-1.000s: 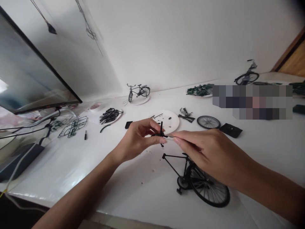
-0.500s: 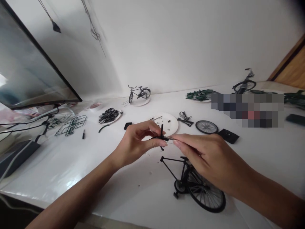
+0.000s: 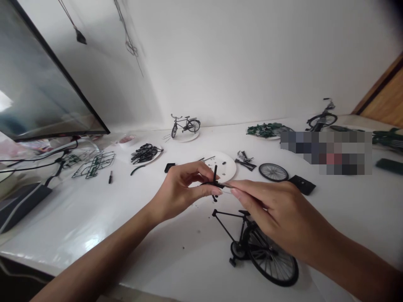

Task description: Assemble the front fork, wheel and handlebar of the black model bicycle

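Between the thumb and fingers of my left hand (image 3: 185, 186) is a small black model-bicycle fork (image 3: 215, 174), its stem pointing up and a curved piece running back under the fingers. My right hand (image 3: 270, 205) pinches thin metal tweezers (image 3: 227, 186), their tips at the right side of the fork. Fingers hide part of both. Below the hands, a black model bicycle frame (image 3: 231, 214) with its rear wheel (image 3: 273, 256) lies on the white table; my right hand covers some of it.
Behind the hands lies a white plate (image 3: 231, 167) with tiny parts. A loose wheel (image 3: 273, 172) and a black box (image 3: 302, 185) are to the right. An assembled model bicycle (image 3: 185, 125) stands near the wall. Left are black parts (image 3: 145, 153), green sprues (image 3: 94, 164) and a screwdriver (image 3: 110, 177).
The view has tilted slightly, so the scene sits a little lower. Both hands keep their grips, and the tweezers stay at the fork with hardly any shift.
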Available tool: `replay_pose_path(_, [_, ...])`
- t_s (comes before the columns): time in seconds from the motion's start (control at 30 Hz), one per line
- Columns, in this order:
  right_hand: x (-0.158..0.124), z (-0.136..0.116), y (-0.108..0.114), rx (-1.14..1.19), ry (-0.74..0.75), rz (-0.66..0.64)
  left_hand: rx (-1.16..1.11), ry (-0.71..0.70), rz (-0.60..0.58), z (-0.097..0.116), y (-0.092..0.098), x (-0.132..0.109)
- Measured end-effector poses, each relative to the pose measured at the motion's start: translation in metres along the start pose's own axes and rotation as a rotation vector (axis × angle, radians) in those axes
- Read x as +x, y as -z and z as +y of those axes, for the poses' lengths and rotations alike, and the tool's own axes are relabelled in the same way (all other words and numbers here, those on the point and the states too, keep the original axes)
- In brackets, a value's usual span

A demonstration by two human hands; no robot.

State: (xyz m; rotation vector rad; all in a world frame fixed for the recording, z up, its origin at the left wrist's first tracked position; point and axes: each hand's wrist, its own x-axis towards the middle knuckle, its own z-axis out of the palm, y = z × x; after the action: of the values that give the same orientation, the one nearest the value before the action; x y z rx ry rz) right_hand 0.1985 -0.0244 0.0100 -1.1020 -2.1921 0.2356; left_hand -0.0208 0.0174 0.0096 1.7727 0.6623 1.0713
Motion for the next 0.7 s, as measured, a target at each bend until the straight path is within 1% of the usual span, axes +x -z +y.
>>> replay_pose_path(0.23, [-0.001, 0.000, 0.000, -0.005, -0.001, -0.006, 0.010, -0.008, 0.005, 0.001, 0.000, 0.000])
replay_pose_path(0.33, [0.000, -0.001, 0.000, -0.015, -0.004, -0.014, 0.059, -0.026, 0.005, 0.003, -0.001, 0.000])
replay_pose_path(0.43, [0.000, -0.003, -0.001, -0.023, -0.017, -0.009, 0.137, -0.067, 0.053, 0.005, -0.003, -0.001])
replay_pose_path(0.53, [-0.001, -0.004, -0.003, -0.014, -0.050, -0.018, 0.141, -0.097, 0.133, 0.005, -0.007, -0.001])
replay_pose_path(0.7, [-0.002, -0.008, -0.007, 0.063, -0.134, -0.086, 0.156, -0.103, 0.140, 0.004, -0.010, -0.001])
